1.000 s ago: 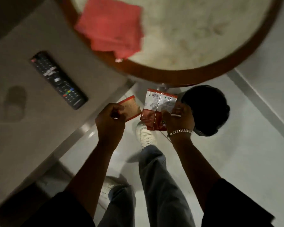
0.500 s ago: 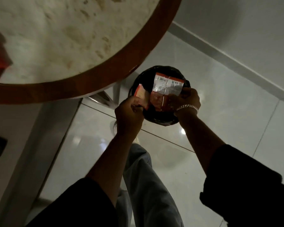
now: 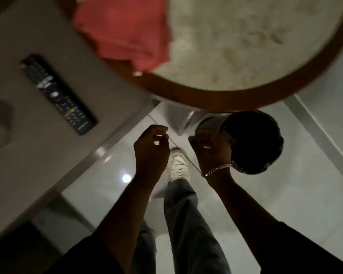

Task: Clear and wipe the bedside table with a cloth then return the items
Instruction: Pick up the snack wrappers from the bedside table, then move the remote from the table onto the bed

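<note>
Glossy pale floor tiles (image 3: 285, 204) fill the lower head view, catching one small light spot. Above them curves the round bedside table (image 3: 236, 97) — a mottled cream stone-like top inside a smooth reddish-brown wooden rim. A soft red cloth (image 3: 125, 30), folded and slightly rumpled, lies on its left part, one corner overhanging the rim. Left of it, a black remote control (image 3: 57, 93) rests on a flat beige surface (image 3: 18, 165). Below the table stands a round black bin (image 3: 253, 143). Both hands hang apart over the floor: the left hand (image 3: 151, 151) loosely curled and holding nothing, the right hand (image 3: 210, 147) — a chain bracelet (image 3: 217, 169) at its wrist — curled beside the bin, also empty.
</note>
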Tool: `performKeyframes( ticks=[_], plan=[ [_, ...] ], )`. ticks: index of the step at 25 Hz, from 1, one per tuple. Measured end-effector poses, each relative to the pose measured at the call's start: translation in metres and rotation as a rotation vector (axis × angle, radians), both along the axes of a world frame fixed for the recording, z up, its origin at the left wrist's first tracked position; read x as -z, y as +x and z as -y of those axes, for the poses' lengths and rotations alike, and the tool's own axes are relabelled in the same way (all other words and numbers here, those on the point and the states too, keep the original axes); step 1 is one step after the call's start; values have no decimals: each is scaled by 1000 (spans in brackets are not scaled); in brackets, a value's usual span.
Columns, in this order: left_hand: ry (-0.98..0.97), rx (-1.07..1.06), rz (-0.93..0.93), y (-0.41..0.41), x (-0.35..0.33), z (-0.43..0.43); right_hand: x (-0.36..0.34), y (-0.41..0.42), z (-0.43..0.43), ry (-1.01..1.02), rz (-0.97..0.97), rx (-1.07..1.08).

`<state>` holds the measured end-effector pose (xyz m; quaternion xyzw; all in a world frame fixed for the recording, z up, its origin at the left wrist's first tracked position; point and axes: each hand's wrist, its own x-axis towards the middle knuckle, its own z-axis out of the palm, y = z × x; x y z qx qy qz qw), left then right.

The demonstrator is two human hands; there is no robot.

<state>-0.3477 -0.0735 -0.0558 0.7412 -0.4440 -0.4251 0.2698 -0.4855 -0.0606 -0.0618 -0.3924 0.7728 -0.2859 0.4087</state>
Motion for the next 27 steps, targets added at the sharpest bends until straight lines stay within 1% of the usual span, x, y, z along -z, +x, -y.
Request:
performKeyframes(
  ticks=[3, 6, 8, 10, 12, 14, 16, 18, 20, 22, 25, 27],
  plan=[
    [-87, -239, 63, 62, -17, 5, -13, 77, 27, -116, 13, -256],
    [-146, -481, 101, 118, -19, 12, -13, 150, 66, -222, 51, -369],
    [-123, -579, 146, 144, -13, 20, -5, 191, 91, -197, 75, -457],
    [-32, -600, 211, 159, -5, 33, 4, 220, 110, -142, 53, -538],
    [-6, -584, 197, 169, 2, 47, 10, 234, 116, -101, -15, -628],
    [22, -605, 91, 178, 3, 53, 10, 239, 115, -78, -38, -733],
    [45, -628, -52, 183, -5, 51, 3, 239, 111, -31, 17, -792],
    [-10, -634, -154, 190, -22, 39, -14, 240, 105, -27, 43, -840],
    [-87, -636, -185, 201, -42, 23, -35, 246, 96, -69, 93, -865],
    [-155, -681, -205, 217, -67, 4, -64, 261, 81, -135, 120, -890],
    [-231, -779, -152, 255, -107, -36, -113, 302, 55, -271, 117, -1002],
    [-290, -864, -120, 282, -133, -68, -142, 339, 30, -314, 162, -1103]
  ],
)
